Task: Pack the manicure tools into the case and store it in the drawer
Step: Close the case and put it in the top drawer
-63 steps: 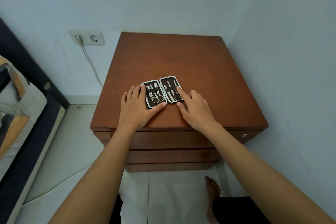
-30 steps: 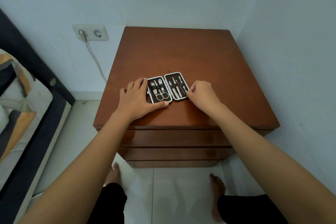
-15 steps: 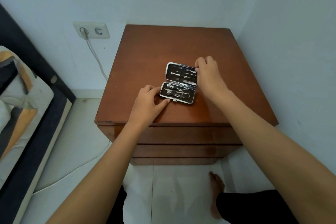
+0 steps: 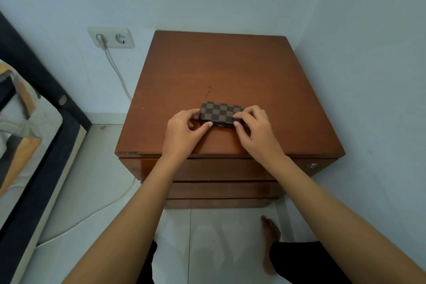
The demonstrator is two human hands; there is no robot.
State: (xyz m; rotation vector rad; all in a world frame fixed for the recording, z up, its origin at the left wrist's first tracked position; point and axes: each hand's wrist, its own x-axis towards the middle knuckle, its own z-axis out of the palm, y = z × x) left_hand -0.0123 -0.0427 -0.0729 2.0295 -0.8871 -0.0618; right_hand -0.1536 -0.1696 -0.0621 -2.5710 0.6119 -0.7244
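The manicure case (image 4: 219,114) lies shut on the wooden nightstand (image 4: 230,71), near its front edge, showing a brown checkered cover. The tools are inside and hidden. My left hand (image 4: 182,132) grips the case's left end, thumb on its front edge. My right hand (image 4: 255,131) holds the right end, fingers on the cover and thumb at the front by the small clasp. Below the top, the drawer fronts (image 4: 221,169) are shut, with a round metal lock (image 4: 312,165) at the right.
The nightstand stands in a corner, walls behind and to the right. A wall socket (image 4: 111,37) with a white cable (image 4: 117,74) is at the left. A bed (image 4: 27,122) runs along the left side. My bare foot (image 4: 270,235) is on the tiled floor.
The case was open flat with tools showing; I turned it sideways, folded the lid over, and it is now shut. Both hands have come onto its ends.
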